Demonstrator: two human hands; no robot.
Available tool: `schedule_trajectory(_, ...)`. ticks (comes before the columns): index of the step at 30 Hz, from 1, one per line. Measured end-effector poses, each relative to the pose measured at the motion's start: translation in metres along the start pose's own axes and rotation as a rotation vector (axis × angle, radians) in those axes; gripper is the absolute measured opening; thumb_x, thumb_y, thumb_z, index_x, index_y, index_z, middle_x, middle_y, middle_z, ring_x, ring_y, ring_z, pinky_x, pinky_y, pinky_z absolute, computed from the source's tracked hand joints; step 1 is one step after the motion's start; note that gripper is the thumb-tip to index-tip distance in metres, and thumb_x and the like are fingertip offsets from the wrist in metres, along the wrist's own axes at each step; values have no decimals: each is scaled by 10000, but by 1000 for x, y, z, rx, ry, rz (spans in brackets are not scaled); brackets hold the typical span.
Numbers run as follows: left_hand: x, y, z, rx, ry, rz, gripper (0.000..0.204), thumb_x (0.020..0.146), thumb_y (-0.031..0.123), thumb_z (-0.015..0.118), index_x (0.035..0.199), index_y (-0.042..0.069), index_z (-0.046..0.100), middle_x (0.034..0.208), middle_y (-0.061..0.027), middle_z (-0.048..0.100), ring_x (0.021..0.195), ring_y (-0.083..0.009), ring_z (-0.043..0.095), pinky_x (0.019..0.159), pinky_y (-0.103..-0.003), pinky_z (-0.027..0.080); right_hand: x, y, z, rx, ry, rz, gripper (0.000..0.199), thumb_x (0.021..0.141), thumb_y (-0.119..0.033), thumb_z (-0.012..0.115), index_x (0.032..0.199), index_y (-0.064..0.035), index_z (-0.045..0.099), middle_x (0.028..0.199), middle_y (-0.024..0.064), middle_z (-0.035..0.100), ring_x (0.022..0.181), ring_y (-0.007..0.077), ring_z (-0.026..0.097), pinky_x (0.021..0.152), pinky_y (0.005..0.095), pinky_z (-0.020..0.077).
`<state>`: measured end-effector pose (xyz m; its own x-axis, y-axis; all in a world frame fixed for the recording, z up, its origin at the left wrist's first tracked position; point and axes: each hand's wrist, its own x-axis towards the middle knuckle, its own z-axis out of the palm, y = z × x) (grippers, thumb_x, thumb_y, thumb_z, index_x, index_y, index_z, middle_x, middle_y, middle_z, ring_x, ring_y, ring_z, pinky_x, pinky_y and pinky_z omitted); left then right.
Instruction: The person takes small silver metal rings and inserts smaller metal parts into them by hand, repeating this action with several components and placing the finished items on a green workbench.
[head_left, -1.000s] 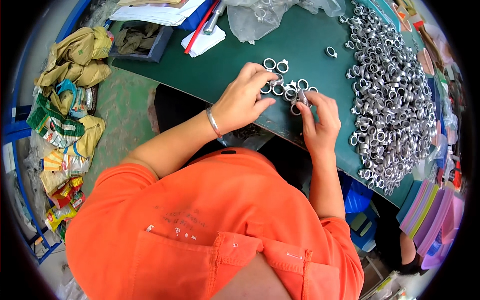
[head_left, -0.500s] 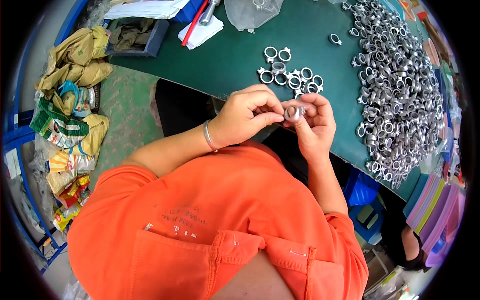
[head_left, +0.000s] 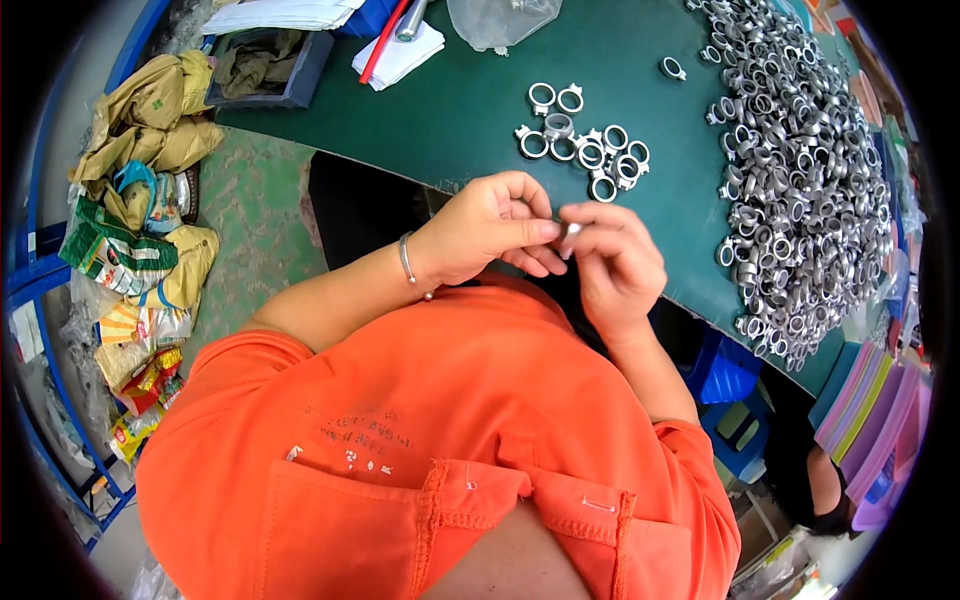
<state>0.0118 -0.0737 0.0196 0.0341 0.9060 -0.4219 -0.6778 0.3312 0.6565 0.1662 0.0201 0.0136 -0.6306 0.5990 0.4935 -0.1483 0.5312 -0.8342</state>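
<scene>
Over the table's near edge, my two hands meet in front of my orange shirt. My right hand [head_left: 622, 268] pinches a small silver metal ring [head_left: 572, 230] in its fingertips, and those fingers cover most of it. Close against the ring's left side is the thumb tip of my left hand [head_left: 490, 228], with the fingers curled behind. What that hand grips, if anything, is hidden. Just beyond my hands lies a small group of metal rings with lugs [head_left: 590, 152] on the green tabletop [head_left: 450, 130]. A large heap of similar rings [head_left: 800, 190] spreads along the right side.
One loose ring [head_left: 673, 68] lies apart near the heap. At the back are a clear plastic bag [head_left: 505, 22], a red stick [head_left: 386, 45], white paper [head_left: 412, 58] and a grey bin [head_left: 300, 85] with cloth. Blue plastic containers [head_left: 725, 370] sit below the table's right edge.
The ring between my hands has been turned, and my right fingers now cover more of it. My left fingers have dropped and spread slightly. One ring in the small group has shifted.
</scene>
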Motion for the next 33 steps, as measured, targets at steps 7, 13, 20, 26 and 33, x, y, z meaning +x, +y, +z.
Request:
schedule_trajectory(7,-22,-5,-12,922,159,287,88,823,0,662,856,4,580,858,-48,628,727,-97,612,606,-229,510,6,6,1,-60,-169,-148,209,617,146,590,719,-35,614,883,92,657,826,275,624,713,349,493)
schedule_trajectory(13,-25,-9,-19,1121,202,508,60,795,0,678,817,-3,623,822,-64,608,690,-131,612,606,-234,503,35,23,-2,-695,5,-136,172,690,40,677,833,-46,634,833,75,590,774,266,534,689,366,427)
schedule_trajectory(20,-13,-7,-8,434,169,330,74,853,4,640,916,-28,617,851,-38,607,722,-93,605,653,-224,518,18,9,-2,-161,-47,156,140,757,0,705,849,-32,605,801,81,567,696,230,518,611,306,428)
schedule_trajectory(26,-6,0,-4,552,54,554,95,836,-35,651,925,-46,618,934,-61,570,839,-105,595,707,-221,513,2,7,3,-126,-160,-73,110,836,15,630,911,-16,556,865,106,600,747,216,571,653,290,458)
schedule_trajectory(33,-9,5,-8,1010,77,818,103,783,-66,664,856,-7,623,888,-84,585,744,-143,585,636,-234,476,3,-1,2,596,-40,599,148,959,-40,484,1100,3,477,964,89,614,828,114,594,730,241,494)
